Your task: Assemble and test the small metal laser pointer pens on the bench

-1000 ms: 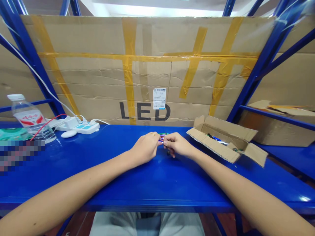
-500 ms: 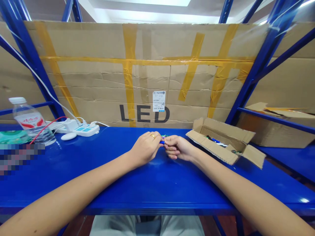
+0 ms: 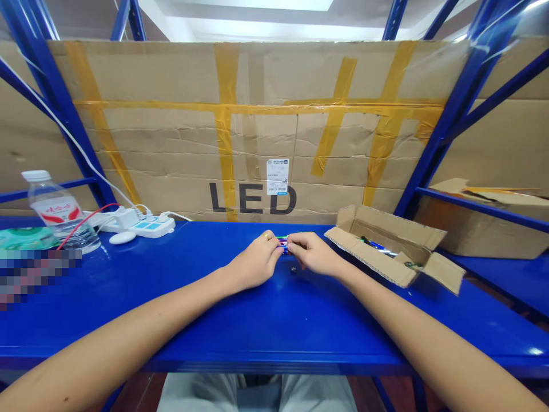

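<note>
My left hand [image 3: 256, 260], with a gold ring on one finger, is closed around the left ends of a few slim coloured pens [image 3: 283, 244], which show green, pink-red and blue. My right hand [image 3: 315, 252] pinches the pens' right ends with thumb and fingers. The two hands almost meet over the middle of the blue table [image 3: 274, 320], so most of the pens' length is hidden. A small dark, shiny piece [image 3: 293, 270] lies on the table just below the right hand's fingers.
At the right, an open cardboard box [image 3: 386, 254] holds several pens, some blue and white. On the left stand a water bottle [image 3: 60, 214] and a white power strip [image 3: 152, 226] with cables, beside a white oval object [image 3: 122, 237]. A large carton [image 3: 189, 154] walls off the back.
My right hand has turned over, its fingers now curled down onto the pens. More of the coloured barrels shows between the hands, and the small dark piece on the table is now visible.
</note>
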`<state>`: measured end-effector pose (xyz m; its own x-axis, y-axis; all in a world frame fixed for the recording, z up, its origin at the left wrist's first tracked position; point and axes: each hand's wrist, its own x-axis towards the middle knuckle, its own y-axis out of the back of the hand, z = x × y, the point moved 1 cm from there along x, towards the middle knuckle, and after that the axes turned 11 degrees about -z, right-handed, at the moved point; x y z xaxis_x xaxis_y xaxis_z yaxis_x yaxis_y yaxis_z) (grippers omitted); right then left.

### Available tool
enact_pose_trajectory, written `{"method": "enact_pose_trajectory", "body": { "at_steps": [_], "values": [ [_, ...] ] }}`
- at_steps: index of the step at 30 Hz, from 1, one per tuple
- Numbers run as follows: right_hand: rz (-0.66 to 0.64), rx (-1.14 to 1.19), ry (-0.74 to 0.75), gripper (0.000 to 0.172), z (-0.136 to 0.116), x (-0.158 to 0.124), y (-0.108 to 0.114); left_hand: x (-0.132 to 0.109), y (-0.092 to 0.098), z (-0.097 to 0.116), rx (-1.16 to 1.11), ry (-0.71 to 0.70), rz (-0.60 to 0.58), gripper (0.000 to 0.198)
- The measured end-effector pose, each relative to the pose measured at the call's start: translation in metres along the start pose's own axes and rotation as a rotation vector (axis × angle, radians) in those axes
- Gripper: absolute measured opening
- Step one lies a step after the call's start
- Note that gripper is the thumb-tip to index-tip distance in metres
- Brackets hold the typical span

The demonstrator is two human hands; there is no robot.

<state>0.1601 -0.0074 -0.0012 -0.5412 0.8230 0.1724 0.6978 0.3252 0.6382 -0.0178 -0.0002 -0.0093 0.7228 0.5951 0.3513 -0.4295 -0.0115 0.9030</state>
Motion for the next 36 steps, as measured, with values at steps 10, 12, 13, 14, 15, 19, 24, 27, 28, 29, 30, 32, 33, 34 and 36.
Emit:
{"method": "enact_pose_trajectory", "body": {
  "at_steps": [10, 12, 13, 14, 15, 19, 24, 27, 28, 29, 30, 32, 33, 34, 36],
  "values": [
    [-0.212, 0.627, -0.131, 0.019, 0.006, 0.003, -0.004, -0.004, -0.004, -0.002, 0.203, -0.184, 0.067, 0.017],
    [-0.256, 0.786, -0.207, 0.019, 0.006, 0.002, -0.003, -0.004, -0.005, -0.001, 0.313, -0.214, 0.085, 0.017],
    [-0.276, 0.851, -0.247, 0.019, 0.006, 0.002, -0.002, -0.004, -0.005, -0.001, 0.366, -0.225, 0.089, 0.018],
    [-0.292, 0.898, -0.280, 0.019, 0.006, 0.002, -0.002, -0.003, -0.005, 0.000, 0.413, -0.233, 0.087, 0.018],
    [-0.302, 0.926, -0.300, 0.019, 0.006, 0.002, -0.002, -0.003, -0.005, 0.000, 0.452, -0.237, 0.079, 0.020],
    [-0.250, 0.856, -0.234, 0.020, 0.001, 0.001, -0.002, -0.001, -0.006, 0.000, 0.515, -0.161, -0.008, 0.021],
    [-0.191, 0.576, -0.116, 0.020, 0.000, 0.002, -0.005, -0.001, -0.003, 0.007, 0.401, -0.012, -0.136, 0.017],
    [-0.150, 0.456, -0.092, 0.024, 0.005, 0.004, -0.006, -0.002, 0.002, 0.016, 0.299, 0.053, -0.135, 0.018],
    [-0.147, 0.435, -0.083, 0.026, 0.007, 0.005, -0.007, -0.002, 0.003, 0.019, 0.286, 0.078, -0.134, 0.020],
    [-0.149, 0.423, -0.071, 0.026, 0.009, 0.006, -0.007, -0.001, 0.003, 0.020, 0.281, 0.108, -0.135, 0.023],
    [-0.153, 0.414, -0.058, 0.026, 0.010, 0.006, -0.007, -0.001, 0.003, 0.021, 0.280, 0.143, -0.142, 0.026],
    [-0.157, 0.384, -0.044, 0.025, 0.012, 0.007, -0.007, 0.000, 0.000, 0.019, 0.266, 0.214, -0.166, 0.030],
    [-0.153, 0.358, -0.046, 0.024, 0.013, 0.007, -0.007, 0.000, -0.002, 0.016, 0.247, 0.236, -0.177, 0.030],
    [-0.149, 0.331, -0.051, 0.023, 0.014, 0.008, -0.008, 0.000, -0.004, 0.013, 0.223, 0.242, -0.182, 0.030],
    [-0.150, 0.301, -0.066, 0.022, 0.014, 0.008, -0.010, 0.000, -0.008, 0.007, 0.180, 0.219, -0.165, 0.027]
  ]
}}
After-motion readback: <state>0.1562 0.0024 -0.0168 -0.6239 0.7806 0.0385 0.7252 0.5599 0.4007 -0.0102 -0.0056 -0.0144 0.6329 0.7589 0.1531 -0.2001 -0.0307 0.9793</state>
